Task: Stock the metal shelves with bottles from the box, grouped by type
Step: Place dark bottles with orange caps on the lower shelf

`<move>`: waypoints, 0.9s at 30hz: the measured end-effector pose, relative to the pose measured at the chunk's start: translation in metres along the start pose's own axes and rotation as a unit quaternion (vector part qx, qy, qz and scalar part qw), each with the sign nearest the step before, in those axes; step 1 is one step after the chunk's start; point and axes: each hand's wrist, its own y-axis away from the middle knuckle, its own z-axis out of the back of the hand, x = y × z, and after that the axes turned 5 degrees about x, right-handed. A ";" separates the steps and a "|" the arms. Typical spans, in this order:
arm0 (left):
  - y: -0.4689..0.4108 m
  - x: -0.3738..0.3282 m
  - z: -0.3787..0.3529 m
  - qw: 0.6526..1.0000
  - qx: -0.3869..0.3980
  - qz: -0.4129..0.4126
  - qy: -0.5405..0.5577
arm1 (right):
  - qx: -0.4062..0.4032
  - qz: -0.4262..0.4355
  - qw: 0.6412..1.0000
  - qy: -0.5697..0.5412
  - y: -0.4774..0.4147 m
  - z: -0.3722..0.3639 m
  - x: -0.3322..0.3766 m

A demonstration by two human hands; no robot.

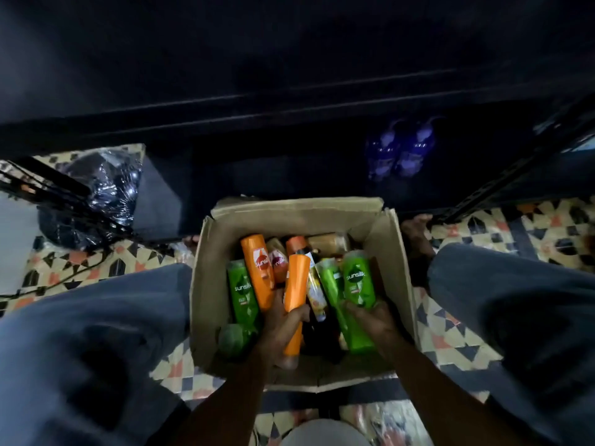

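Observation:
An open cardboard box [209,284] sits on the floor between my knees, holding several orange, green and dark bottles. My left hand [283,326] grips an orange bottle [296,284] and seems to hold a second orange bottle [257,268] beside it. My right hand [370,320] grips a green Sunsilk bottle [357,281], with another green bottle [335,284] just left of it. A further green bottle [243,291] lies at the box's left side. The dark metal shelf [289,107] stands beyond the box, with two purple bottles [399,149] on its low level.
A black plastic bag [96,194] lies on the patterned tile floor [467,333] at the left, beside a dark box [157,194]. Shelf uprights [502,181] slant at the right. My knees in blue trousers flank the box; a bare foot [415,233] shows right of it.

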 end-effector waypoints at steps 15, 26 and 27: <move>0.139 -0.171 0.036 0.959 -0.024 -0.266 0.092 | -0.003 0.372 0.928 0.024 0.177 0.019 0.162; 0.189 -0.380 0.044 0.864 -0.019 -0.503 0.013 | -0.051 0.608 0.792 0.000 0.228 0.028 0.359; 0.184 -0.387 0.043 0.863 -0.017 -0.505 0.014 | -0.049 0.608 0.793 0.000 0.221 0.027 0.367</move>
